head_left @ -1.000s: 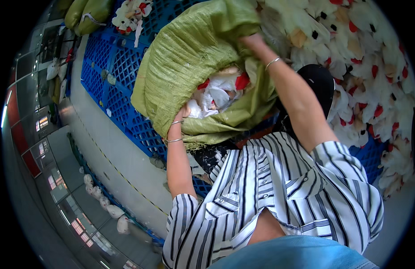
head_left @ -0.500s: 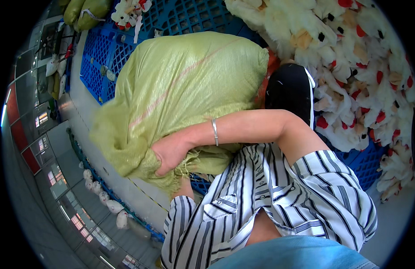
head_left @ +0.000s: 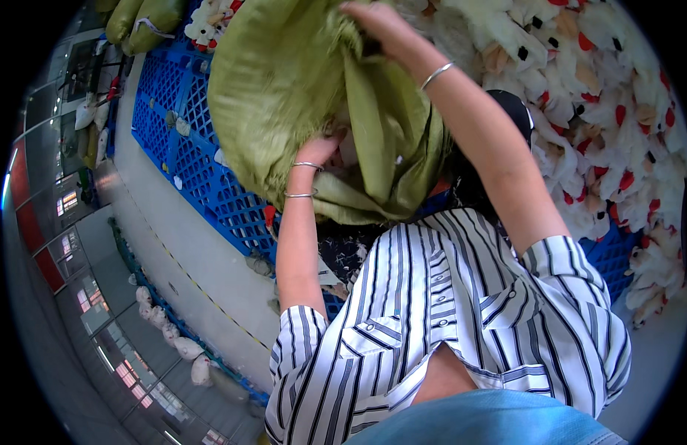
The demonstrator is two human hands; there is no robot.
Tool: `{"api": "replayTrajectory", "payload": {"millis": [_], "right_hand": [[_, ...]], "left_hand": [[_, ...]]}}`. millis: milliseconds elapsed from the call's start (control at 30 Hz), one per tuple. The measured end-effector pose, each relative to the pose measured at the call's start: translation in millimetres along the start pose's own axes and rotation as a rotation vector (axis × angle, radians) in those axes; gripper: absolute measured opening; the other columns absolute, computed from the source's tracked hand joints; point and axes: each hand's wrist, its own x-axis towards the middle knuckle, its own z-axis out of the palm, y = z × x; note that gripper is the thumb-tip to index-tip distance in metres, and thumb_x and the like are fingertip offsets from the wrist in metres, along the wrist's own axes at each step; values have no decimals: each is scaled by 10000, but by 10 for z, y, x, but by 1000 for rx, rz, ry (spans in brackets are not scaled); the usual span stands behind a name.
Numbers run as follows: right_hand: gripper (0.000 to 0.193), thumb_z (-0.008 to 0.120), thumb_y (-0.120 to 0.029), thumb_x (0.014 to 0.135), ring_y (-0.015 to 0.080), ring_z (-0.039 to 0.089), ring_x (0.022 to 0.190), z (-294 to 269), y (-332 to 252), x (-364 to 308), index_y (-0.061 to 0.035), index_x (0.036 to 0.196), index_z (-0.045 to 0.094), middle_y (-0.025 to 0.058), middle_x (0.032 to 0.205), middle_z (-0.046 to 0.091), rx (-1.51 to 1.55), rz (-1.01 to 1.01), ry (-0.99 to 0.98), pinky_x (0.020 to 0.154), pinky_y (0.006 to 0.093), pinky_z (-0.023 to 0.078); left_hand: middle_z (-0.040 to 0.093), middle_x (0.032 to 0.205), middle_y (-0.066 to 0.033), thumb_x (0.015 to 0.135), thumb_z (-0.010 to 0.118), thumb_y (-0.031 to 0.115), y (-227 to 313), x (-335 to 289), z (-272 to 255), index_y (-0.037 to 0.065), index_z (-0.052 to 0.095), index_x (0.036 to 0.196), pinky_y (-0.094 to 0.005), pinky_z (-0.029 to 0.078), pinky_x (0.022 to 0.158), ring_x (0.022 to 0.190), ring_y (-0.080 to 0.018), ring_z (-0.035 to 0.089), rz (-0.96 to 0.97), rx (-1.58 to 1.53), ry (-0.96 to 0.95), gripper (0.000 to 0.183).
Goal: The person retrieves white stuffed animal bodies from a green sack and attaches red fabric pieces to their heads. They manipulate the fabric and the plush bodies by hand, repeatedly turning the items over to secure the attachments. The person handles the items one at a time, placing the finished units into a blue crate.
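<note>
Since half a second ago the right hand (head_left: 384, 31) has swung from 8 o'clock up to 12, and the sack (head_left: 265, 104) has turned its mouth toward the wearer. That hand's fingers are closed on the sack's cloth, pinching a gathered fold. The left hand (head_left: 320, 151), now in view just above centre, touches the mouth's edge; its fingertips are partly hidden, so I cannot tell whether they pinch. The sack fills 11 to 12 o'clock, beside a blue pallet (head_left: 188, 159) at 10 and plush skins (head_left: 592, 130) at 2.
</note>
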Motion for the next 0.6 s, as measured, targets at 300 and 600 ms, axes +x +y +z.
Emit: {"api": "replayTrajectory", "payload": {"millis": [300,600], "right_hand": [[288,695,-332,833,89,433,495,-895,194,562,-89,713,599,-16,601,519,-106,-170,297,460,279,328],[511,733,-374,751,238,625,694,-425,489,647,52,1008,616,135,788,661,-398,-359,347,640,373,507]], "left_hand": [[532,1351,-241,876,688,246,-581,-435,-432,-77,465,1341,-381,397,1065,1248,-298,525,212,-208,756,608],[567,1318,-154,931,651,159,-704,-1295,-279,-37,480,1352,-300,443,1013,1201,-193,553,74,-317,571,495]]}}
